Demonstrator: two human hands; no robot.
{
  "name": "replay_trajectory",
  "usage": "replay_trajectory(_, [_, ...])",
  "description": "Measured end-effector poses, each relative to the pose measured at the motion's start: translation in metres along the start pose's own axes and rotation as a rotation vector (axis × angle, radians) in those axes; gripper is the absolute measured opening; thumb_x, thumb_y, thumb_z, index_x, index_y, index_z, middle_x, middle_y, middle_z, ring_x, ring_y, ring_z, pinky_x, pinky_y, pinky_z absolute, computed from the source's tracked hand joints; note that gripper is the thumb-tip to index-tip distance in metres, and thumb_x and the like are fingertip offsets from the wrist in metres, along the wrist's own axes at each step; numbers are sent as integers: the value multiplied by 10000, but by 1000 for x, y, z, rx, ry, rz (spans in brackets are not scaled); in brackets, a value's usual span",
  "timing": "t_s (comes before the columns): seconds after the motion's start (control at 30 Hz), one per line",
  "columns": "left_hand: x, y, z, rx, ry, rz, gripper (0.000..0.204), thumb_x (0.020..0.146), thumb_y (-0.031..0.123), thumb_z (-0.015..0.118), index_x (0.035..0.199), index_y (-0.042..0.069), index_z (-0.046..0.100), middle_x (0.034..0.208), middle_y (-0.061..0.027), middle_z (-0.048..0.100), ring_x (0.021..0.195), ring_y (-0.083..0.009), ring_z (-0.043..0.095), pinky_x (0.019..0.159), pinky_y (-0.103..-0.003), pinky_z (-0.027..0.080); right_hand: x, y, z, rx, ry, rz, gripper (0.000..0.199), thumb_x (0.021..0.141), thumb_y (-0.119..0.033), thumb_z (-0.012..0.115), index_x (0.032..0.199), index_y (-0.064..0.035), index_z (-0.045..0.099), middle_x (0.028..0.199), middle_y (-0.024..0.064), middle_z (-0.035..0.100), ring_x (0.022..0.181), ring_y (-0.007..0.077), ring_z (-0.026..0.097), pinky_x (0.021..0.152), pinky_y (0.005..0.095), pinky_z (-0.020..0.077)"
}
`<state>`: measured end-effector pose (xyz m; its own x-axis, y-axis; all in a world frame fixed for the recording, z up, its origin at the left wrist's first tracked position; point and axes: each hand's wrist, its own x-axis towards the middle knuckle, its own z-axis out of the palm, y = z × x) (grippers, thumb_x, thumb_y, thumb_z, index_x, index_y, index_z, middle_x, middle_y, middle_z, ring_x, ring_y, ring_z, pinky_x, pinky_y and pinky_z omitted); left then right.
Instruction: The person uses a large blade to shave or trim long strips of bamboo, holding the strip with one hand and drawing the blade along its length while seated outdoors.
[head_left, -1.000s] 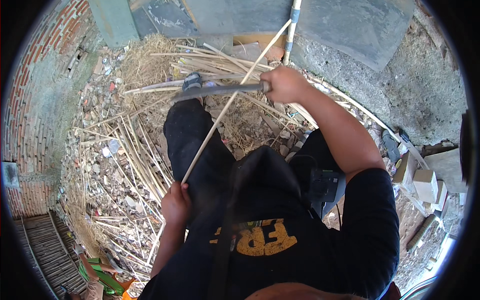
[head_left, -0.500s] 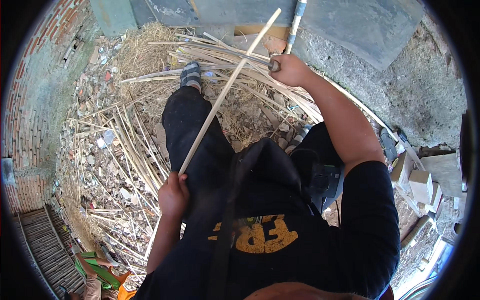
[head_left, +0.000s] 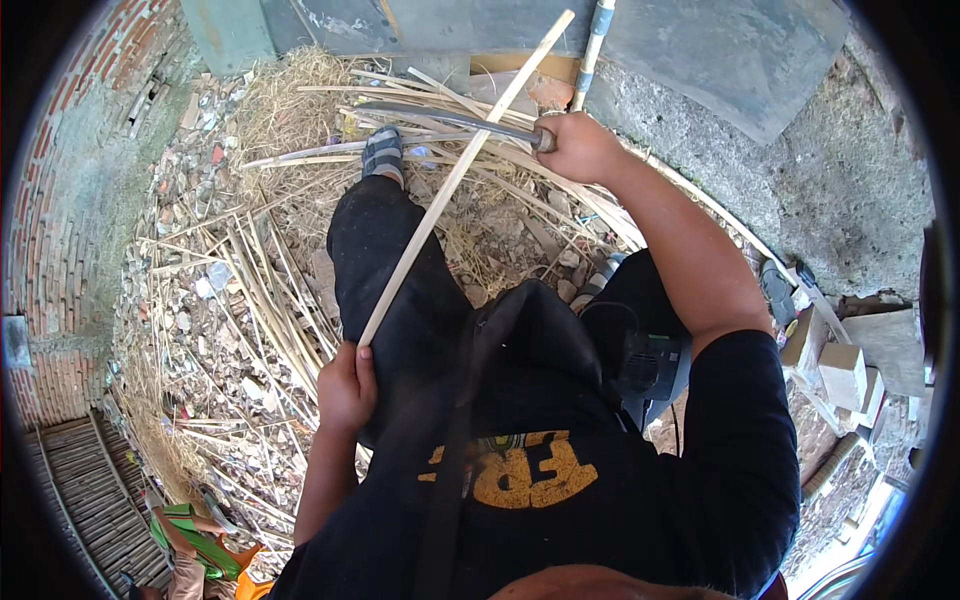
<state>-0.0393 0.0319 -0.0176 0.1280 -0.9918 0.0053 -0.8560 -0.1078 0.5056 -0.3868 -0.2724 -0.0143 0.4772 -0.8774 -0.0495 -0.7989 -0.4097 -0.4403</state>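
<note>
My left hand (head_left: 346,390) is closed round the lower end of a long, pale bamboo strip (head_left: 440,205), by my left thigh. The strip slants up and away to the right, past my knee. In my right hand (head_left: 585,148), farther out at the right, is the handle of a machete (head_left: 425,112). Its long, slightly curved blade points left and crosses the strip near the far end. Whether the blade's edge touches the strip or only overlaps it in view, I cannot tell.
Split bamboo strips (head_left: 285,305) lie over rubble at left and beyond my feet. Dry straw (head_left: 290,105) is heaped at the far left. A grey wall (head_left: 820,200) stands at right, near pale blocks (head_left: 842,373). Another person (head_left: 190,545) is at lower left.
The machete has turned so more of its blade shows, its tip now farther left. My right hand has shifted slightly. The strip's far end has moved a little right and up.
</note>
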Motion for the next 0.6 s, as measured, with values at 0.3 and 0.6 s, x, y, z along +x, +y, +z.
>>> replay_trajectory(0.3, [3, -6, 0, -47, -47, -34, 334, 1035, 249, 497, 794, 18, 493, 626, -260, 550, 625, -500, 564, 555, -534, 411, 3, 8, -3, -10, 89, 23, 209, 795, -204, 668, 970, -93, 702, 881, 165, 716, 856, 341, 695, 794, 449, 557])
replay_trajectory(0.6, [0, -12, -2, -64, -70, -57, 355, 1041, 260, 489, 788, 12, 493, 627, -256, 549, 614, -490, 560, 548, -515, 404, -17, -34, -20, -240, -9, -115, 236, 790, -208, 674, 998, -97, 690, 901, 156, 724, 865, 344, 704, 792, 446, 567])
